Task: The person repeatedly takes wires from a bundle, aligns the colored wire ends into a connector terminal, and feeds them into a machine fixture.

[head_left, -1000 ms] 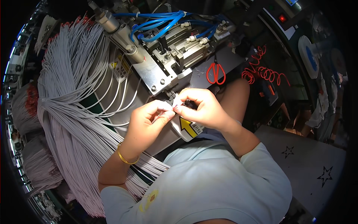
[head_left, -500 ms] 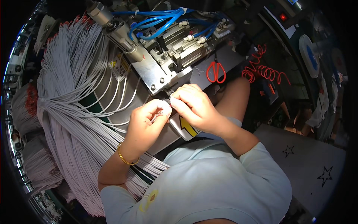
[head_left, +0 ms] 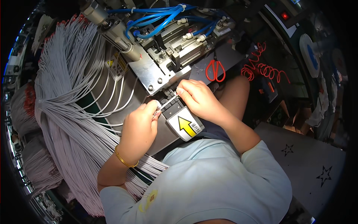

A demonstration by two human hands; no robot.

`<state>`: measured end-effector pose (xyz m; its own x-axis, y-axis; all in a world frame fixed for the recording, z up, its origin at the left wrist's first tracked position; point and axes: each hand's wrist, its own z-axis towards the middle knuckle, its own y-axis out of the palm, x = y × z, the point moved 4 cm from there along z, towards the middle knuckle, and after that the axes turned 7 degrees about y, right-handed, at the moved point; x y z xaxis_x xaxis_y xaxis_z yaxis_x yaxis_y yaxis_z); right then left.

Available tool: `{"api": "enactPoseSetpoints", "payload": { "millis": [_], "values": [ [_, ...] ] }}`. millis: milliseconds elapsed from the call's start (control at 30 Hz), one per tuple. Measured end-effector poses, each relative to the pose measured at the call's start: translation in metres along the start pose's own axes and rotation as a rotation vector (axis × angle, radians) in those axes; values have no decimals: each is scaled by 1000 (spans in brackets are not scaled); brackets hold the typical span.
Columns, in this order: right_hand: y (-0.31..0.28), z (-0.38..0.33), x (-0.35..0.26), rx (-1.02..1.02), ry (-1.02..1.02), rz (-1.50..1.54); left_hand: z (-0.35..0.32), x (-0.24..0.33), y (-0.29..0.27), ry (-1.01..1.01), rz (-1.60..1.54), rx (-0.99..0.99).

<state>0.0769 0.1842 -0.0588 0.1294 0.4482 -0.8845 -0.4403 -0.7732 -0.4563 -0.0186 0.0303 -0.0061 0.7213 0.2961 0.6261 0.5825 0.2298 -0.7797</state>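
Spanning the gap between the two hands, a short run of white wire point(head_left: 169, 102) lies over the black slotted block point(head_left: 173, 108) at the front of the pneumatic press point(head_left: 147, 74). Its long axis slants from lower left to upper right, so it lies up and to the right of the left hand point(head_left: 140, 123), and down and to the left of the right hand point(head_left: 201, 98). Of the two, the right hand is nearer the steel press head. The left thumb and forefinger are pinched together on the wire's lower end; the right fingertips are drawn together too, apparently on its upper end (the curled fingers cover that tip, so its finish can't be made out). What sits in the left palm is also hidden.

Just below the block is a white cover with a yellow arrow point(head_left: 185, 126) pointing away from the body. Blue air tubes point(head_left: 164, 23) loop above the press, and red-handled scissors point(head_left: 215, 71) lie to its right on the grey worktop point(head_left: 233, 58). Farther right hangs a red coiled hose point(head_left: 261, 70). On the left spreads a thick bundle of pale wires point(head_left: 71, 97), partly covered by the left forearm; the dark rim swallows the outer shelves.
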Motion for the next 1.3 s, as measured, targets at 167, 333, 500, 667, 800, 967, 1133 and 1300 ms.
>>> {"api": "enactPoseSetpoints", "payload": {
  "millis": [167,333,500,667,800,967,1133,1300],
  "values": [
    [2,3,5,-17,-60,30,1,7,1,55,127,33],
    [-1,0,0,4,-74,6,-2,22,7,110,104,19],
    [0,2,6,-92,63,27,-2,13,0,-8,156,116],
    [0,-2,4,-46,38,59,-1,-3,-1,-13,16,44],
    [1,-1,4,-26,-5,23,-1,2,-4,56,42,43],
    [1,1,4,-31,10,51,-2,4,-1,41,75,59],
    [1,1,5,-13,-38,46,-3,5,1,33,141,25],
    [-4,1,-2,71,-94,-100,0,16,5,93,124,126]
  ]
}}
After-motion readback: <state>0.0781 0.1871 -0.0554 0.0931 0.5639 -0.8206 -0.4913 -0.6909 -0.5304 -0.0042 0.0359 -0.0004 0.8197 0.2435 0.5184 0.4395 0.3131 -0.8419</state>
